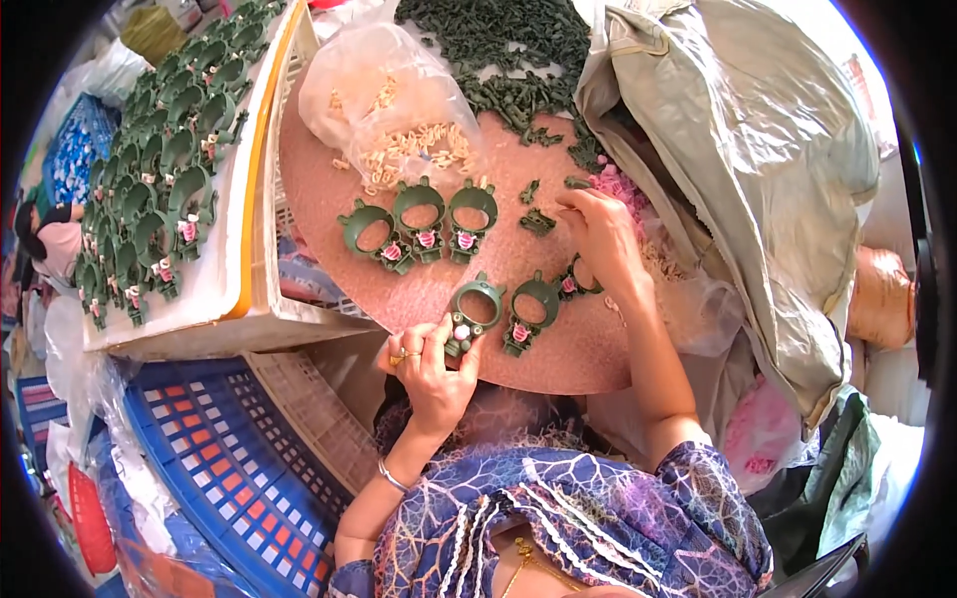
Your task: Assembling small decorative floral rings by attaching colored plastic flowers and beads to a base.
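Near the table's front edge, my left hand (435,374) grips a green plastic figure (476,305) with a ring-shaped head and a pale bead-like spot on its body. Farther right, my right hand (605,231) has its fingertips pinched together at a small dark green plastic piece (576,182). Two more loose green pieces (536,221) lie just left of those fingers. Between my hands rests another ring-headed figure (533,304) with a pink part on its front. A further one (581,276) is partly covered by my right hand. Three similar figures (419,211) stand in a row beyond my left hand.
A clear bag of small cream pieces (394,110) sits on the pink round tabletop (329,239). Dark green parts (498,50) are heaped at the back. Left stands a white foam box (214,309) bearing many figures, above a blue basket (229,468). Grey cloth (738,149) hangs at right.
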{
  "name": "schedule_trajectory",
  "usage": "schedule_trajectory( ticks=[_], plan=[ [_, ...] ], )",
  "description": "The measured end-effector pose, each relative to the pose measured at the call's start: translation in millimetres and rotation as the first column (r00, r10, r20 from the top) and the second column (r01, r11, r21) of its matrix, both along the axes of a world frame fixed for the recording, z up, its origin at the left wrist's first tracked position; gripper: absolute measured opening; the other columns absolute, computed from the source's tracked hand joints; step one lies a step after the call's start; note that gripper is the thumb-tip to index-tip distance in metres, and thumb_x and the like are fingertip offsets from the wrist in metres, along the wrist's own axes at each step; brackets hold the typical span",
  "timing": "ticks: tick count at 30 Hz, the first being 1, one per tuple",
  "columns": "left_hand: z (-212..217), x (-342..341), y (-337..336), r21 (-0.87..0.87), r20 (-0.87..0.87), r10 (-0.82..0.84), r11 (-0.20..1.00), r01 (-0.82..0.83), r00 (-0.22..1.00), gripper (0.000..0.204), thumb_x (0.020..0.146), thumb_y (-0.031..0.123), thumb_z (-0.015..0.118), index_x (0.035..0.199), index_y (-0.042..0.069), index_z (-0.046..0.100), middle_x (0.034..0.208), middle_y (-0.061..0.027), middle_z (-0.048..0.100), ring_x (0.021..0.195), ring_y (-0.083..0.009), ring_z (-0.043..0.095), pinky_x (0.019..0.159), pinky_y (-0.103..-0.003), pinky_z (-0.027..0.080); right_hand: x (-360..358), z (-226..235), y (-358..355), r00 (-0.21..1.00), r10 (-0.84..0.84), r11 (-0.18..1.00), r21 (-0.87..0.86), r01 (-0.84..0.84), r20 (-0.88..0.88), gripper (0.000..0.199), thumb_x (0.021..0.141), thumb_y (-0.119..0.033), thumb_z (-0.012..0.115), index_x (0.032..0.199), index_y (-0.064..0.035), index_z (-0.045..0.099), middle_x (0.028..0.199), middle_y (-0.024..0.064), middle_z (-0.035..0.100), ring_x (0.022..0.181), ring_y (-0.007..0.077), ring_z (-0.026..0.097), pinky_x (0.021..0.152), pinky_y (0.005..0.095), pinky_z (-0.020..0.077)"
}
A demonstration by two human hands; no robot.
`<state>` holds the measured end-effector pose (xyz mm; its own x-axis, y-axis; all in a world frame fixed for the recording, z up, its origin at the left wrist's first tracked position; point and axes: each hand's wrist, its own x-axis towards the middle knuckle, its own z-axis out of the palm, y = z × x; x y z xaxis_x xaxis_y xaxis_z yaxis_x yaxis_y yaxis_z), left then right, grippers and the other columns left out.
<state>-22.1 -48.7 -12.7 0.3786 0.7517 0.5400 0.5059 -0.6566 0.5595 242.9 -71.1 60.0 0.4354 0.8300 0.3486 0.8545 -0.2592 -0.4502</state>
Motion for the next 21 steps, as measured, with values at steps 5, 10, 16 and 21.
schedule_trajectory(
  ticks=[5,10,16,21],
  plan=[
    [0.4,2.2,1.4,-0.03,0.01,-0.006,1.0,0.007,1.0,0.042,0.07,0.024,0.087,0.105,0.01,0.068,0.098,-0.0031,0.056,0.099,-0.0248,0.053,0.094,-0.043,0.031,-2.2,-7.1,3.7,0.994,0.093,0.959,-0.272,-0.073,0.063,0.026,0.078,0.007,0.062,0.103,0.0043,0.067,0.091,0.0233,0.069,0.091,0.0394,0.067,0.08,0.0455,0.052],
    [-4.6,3.6,3.2,-0.027,0.004,0.005,1.0,-0.005,1.0,0.044,0.07,0.028,0.087,0.108,0.014,0.068,0.099,-0.0013,0.058,0.098,-0.0244,0.053,0.094,-0.046,0.031,-1.8,-8.9,3.0,0.998,0.057,0.981,-0.183,-0.057,-0.001,0.016,0.079,0.005,0.065,0.095,0.0032,0.069,0.086,0.0198,0.069,0.079,0.0331,0.069,0.072,0.0391,0.0525],
    [-7.0,1.4,2.7,-0.036,0.031,0.003,0.999,-0.002,1.0,0.044,0.072,0.029,0.086,0.108,0.013,0.068,0.097,-0.0017,0.056,0.097,-0.024,0.053,0.094,-0.045,0.031,0.3,5.2,-7.7,0.592,0.168,0.986,0.13,-0.107,-0.788,0.012,0.096,-0.006,0.064,0.101,0.0045,0.066,0.125,0.0184,0.064,0.096,0.0276,0.07,0.089,0.0362,0.058],
    [-6.8,0.9,2.9,-0.032,0.078,-0.016,0.999,0.018,0.997,0.041,0.073,0.024,0.086,0.108,0.012,0.068,0.096,-0.0023,0.056,0.094,-0.0241,0.053,0.09,-0.041,0.031,4.8,-11.3,-14.9,-0.32,0.512,0.831,0.554,-0.053,-0.797,0.023,0.104,-0.015,0.048,0.117,0.0022,0.058,0.146,0.0268,0.046,0.132,0.0442,0.049,0.107,0.0551,0.0476]
  ],
)
